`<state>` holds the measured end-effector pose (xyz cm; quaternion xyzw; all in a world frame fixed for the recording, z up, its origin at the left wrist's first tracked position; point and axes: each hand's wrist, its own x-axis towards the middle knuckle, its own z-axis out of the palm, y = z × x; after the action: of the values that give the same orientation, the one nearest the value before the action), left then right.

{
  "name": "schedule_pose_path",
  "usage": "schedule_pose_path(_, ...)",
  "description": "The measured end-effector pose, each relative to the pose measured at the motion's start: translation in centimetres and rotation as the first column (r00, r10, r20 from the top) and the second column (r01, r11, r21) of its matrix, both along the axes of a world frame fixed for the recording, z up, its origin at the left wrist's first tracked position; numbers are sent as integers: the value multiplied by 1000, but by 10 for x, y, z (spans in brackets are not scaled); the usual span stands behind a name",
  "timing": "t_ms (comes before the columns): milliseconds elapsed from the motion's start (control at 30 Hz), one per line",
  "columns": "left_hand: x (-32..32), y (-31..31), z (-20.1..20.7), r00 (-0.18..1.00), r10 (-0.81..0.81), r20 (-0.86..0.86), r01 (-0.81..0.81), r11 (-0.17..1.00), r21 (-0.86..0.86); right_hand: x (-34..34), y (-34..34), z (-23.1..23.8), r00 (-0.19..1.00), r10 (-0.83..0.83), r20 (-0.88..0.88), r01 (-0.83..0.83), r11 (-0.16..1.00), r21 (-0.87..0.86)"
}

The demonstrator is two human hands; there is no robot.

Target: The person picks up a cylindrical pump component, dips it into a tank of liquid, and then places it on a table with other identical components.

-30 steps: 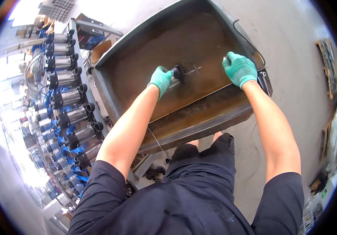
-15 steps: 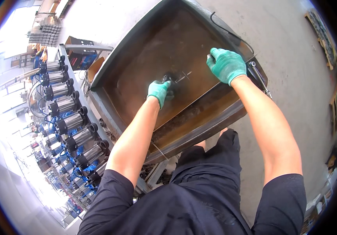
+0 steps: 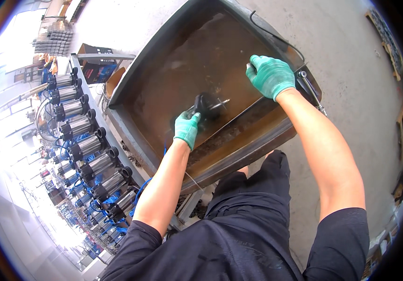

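Observation:
My left hand (image 3: 187, 128), in a green glove, grips a black machine part with a thin metal shaft (image 3: 206, 106) in the brown, murky water of a grey tub (image 3: 138, 61). The shaft's tip points right; the part's underside is hidden by water. Above the tub's right side is my right hand (image 3: 272, 77), also green-gloved. Its fingers are curled with the thumb side toward the water, and whatever they may hold is hidden. A metal ratchet-like tool (image 3: 310, 92) lies on the tub's right rim, close to the right wrist.
A black cable (image 3: 276, 35) curves along the tub's far right rim. To the left, a rack carries several steel cylinders (image 3: 91, 144) with black ends and blue wires. A dark box (image 3: 96, 70) stands beyond the rack. Loaded pallets (image 3: 386, 44) sit at far right.
My left hand has drawn slightly nearer to me, and more of the black part now shows above the water. Blue cable has come into view by my left forearm. My right hand barely moved.

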<state>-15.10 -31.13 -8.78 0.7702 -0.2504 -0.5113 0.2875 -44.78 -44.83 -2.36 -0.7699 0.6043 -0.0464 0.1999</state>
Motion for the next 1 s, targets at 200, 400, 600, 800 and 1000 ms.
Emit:
schedule_pose_path(200, -6, 7, 18, 1000, 25, 0, -25, 998, 57, -1, 0, 0, 1000, 0, 1, 0, 1000, 8)
schedule_pose_path(400, 3, 17, 1, 1000, 8, 21, -8, 1000, 1, 1, 1, 2, 1000, -2, 8, 2, 1000, 0)
schedule_pose_path(600, -10, 14, 12, 998, 63, -32, -62, 998, 24, -2, 1, -1, 1000, 2, -1, -2, 1000, -5)
schedule_pose_path(800, 1, 18, 14, 982, -21, 185, 36, 997, -74, 1, 0, -3, 999, 14, 44, -12, 998, -55)
schedule_pose_path(1000, -2, 35, 93, 981, 46, 189, -17, 989, -150, 0, 5, 14, 997, 22, 76, -22, 1000, -2)
